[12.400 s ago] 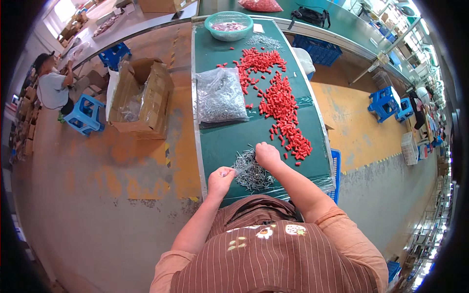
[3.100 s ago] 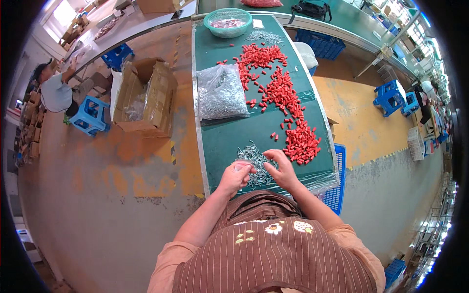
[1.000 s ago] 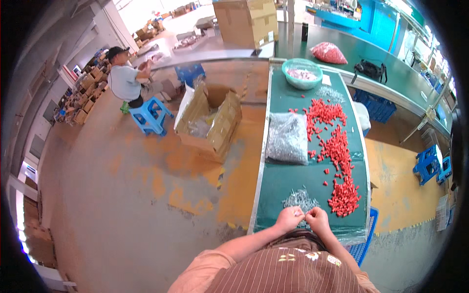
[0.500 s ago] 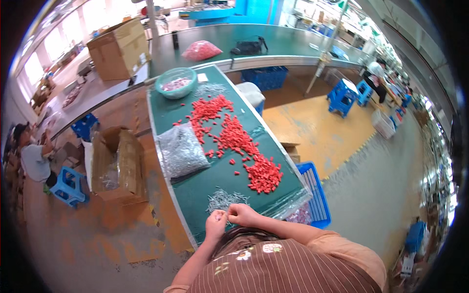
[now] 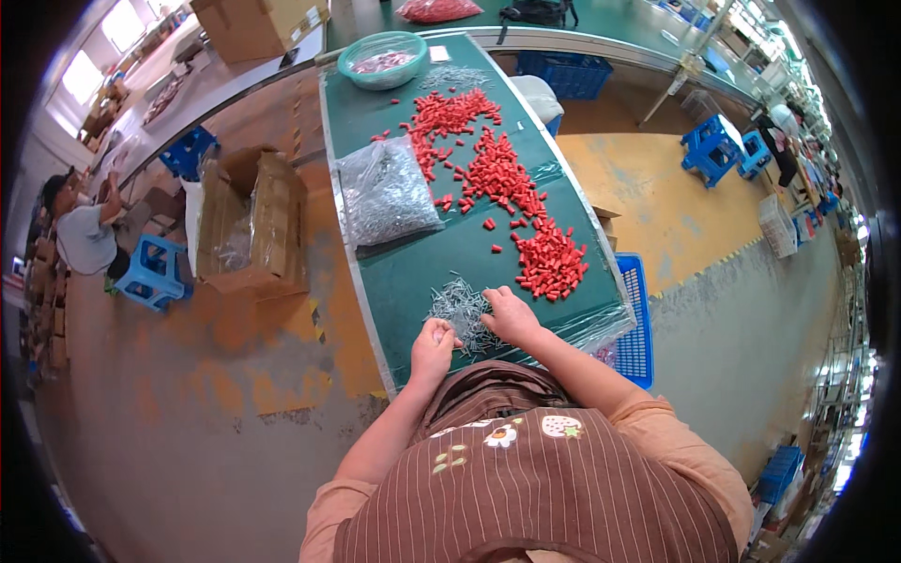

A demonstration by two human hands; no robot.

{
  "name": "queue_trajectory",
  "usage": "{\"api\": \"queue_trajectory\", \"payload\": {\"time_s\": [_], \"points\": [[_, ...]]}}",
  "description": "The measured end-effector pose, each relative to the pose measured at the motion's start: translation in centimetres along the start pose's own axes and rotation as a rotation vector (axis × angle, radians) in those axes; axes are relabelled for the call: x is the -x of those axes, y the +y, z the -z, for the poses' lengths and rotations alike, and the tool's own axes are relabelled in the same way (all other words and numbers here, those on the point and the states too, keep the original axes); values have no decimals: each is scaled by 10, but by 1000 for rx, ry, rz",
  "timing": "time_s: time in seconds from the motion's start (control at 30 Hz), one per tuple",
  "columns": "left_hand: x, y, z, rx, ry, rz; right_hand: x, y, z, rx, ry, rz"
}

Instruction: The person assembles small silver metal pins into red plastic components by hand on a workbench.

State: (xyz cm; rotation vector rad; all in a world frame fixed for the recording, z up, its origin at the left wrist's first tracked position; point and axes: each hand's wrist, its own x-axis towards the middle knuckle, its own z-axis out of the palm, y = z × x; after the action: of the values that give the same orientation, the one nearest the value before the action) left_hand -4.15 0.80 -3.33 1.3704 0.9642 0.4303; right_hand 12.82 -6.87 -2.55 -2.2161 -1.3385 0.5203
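A loose pile of thin silver metal pins, perhaps screws, lies at the near end of the green table. My left hand is closed at the pile's near left edge; something small and pale shows between its fingers, too small to name. Over the pile's right side, my right hand has its fingers bent down among the pins, drawn together; whatever is in them is hidden. Beyond the hands, small red plastic cylinders are strewn in a long band up the table. Left of them rests a clear bag of silver pieces.
At the table's far end stand a green bowl holding pinkish pieces and a second silver pile. A blue crate stands against the right side. Leftward are an open cardboard box, a blue stool and a seated person.
My hands, earlier together at the pile's near edge, are now apart. The right one has moved right and onto the pins; the left stays closed. The view has tilted lower.
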Motion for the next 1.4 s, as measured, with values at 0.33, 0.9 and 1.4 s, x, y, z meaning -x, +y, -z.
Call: {"api": "queue_trajectory", "payload": {"time_s": [0.33, 0.9, 1.4], "points": [[-1, 4, 21, -146, 263, 0, -10, -1, -21, 217, -144, 137], [-2, 14, 12, -290, 177, 21, -1, 19, 12, -1104, -272, -487], [-3, 14, 11, -390, 166, -53, 5, -5, 41, -1129, -303, -530]]}}
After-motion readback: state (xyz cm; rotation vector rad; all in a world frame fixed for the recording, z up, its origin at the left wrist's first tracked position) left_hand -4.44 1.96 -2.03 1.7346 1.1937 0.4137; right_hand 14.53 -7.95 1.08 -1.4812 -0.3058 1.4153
